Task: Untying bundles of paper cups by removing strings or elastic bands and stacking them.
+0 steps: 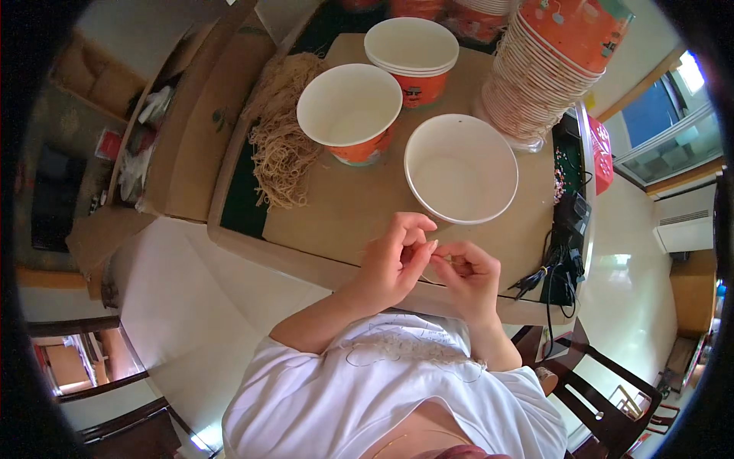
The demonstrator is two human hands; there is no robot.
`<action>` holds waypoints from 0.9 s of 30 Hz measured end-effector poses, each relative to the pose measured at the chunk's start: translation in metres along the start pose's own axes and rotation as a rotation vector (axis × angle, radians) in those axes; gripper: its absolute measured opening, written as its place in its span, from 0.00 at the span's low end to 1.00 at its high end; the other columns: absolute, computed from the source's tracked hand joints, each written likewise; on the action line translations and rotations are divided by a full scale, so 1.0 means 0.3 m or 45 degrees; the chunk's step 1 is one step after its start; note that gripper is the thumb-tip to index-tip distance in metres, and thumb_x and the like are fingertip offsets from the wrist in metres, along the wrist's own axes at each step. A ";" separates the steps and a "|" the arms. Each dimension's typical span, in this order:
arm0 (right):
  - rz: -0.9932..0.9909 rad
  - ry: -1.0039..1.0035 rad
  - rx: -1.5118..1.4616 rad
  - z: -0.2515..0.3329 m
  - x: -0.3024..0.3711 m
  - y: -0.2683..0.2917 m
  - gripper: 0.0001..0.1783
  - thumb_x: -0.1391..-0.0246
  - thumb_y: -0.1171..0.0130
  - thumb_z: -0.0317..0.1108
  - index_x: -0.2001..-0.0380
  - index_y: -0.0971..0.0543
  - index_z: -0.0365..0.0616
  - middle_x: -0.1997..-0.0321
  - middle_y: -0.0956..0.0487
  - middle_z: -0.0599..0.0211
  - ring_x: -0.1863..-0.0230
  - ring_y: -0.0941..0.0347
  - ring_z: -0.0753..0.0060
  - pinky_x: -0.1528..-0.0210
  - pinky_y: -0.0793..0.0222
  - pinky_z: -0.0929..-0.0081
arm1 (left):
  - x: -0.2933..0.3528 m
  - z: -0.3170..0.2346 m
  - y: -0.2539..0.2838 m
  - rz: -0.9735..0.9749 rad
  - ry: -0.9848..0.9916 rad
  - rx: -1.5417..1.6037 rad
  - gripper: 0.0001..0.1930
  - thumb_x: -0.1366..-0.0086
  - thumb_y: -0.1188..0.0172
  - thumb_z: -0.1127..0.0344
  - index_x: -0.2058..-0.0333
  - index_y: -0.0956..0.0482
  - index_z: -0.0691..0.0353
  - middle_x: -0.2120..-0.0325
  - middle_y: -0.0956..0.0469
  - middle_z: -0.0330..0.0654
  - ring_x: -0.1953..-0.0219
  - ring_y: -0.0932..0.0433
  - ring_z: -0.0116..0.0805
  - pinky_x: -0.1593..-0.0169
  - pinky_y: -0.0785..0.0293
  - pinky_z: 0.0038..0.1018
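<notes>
Fingertips of my left hand (394, 264) and my right hand (466, 277) meet in a pinch at the near edge of the table. A thin pale string (433, 282) shows just below the fingers; most of it is hidden. Right beyond my hands stands an open white-lined paper tub (462, 170) with nothing in it. To its left is an orange paper tub (349, 105), and behind that a short nested stack of tubs (411, 47). A tangled heap of tan strings (284, 138) lies at the table's left.
A tall leaning stack of orange tubs (547, 69) rises at the back right. Black cables with an adapter (569, 222) lie along the right edge. A cardboard box (200, 130) adjoins the table on the left. A dark wooden chair (604, 382) stands at the near right.
</notes>
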State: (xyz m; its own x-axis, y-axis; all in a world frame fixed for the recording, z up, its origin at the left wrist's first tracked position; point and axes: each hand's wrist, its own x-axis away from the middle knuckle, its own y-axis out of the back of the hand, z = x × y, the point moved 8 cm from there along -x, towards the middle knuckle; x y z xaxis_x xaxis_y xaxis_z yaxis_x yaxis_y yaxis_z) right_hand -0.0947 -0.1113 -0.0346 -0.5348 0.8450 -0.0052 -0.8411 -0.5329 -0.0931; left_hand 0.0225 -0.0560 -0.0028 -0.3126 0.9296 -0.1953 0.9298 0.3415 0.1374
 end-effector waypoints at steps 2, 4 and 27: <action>-0.030 -0.001 0.026 0.003 0.003 0.019 0.02 0.51 0.38 0.20 0.72 0.21 0.39 0.82 0.35 0.85 0.82 0.50 0.95 0.81 0.57 0.89 | -0.014 -0.010 -0.019 0.034 -0.017 -0.021 0.12 0.36 0.47 0.78 0.55 0.36 0.61 0.79 0.33 0.31 0.79 0.39 0.15 0.76 0.44 0.15; -0.062 -0.002 0.055 0.002 0.006 0.048 0.03 0.51 0.38 0.21 0.72 0.21 0.39 0.83 0.36 0.85 0.82 0.50 0.95 0.81 0.57 0.89 | -0.032 -0.023 -0.042 0.081 -0.071 -0.033 0.11 0.36 0.48 0.78 0.56 0.33 0.61 0.78 0.32 0.32 0.78 0.36 0.14 0.75 0.41 0.14; -0.358 0.494 0.309 0.075 -0.075 0.179 0.08 0.55 0.39 0.17 0.70 0.23 0.38 0.56 0.25 0.62 0.59 0.27 0.74 0.55 0.31 0.77 | -0.245 0.039 -0.073 0.404 0.283 0.023 0.09 0.42 0.40 0.75 0.62 0.27 0.67 0.66 0.21 0.39 0.64 0.23 0.24 0.59 0.25 0.23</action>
State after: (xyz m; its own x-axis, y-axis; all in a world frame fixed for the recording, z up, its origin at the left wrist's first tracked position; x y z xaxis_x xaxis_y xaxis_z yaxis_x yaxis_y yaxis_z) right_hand -0.1296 -0.1601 -0.0171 -0.2553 0.8868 -0.3852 -0.9668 -0.2398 0.0887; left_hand 0.0273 -0.1333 -0.0028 -0.0414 0.9967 0.0698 0.9897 0.0313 0.1399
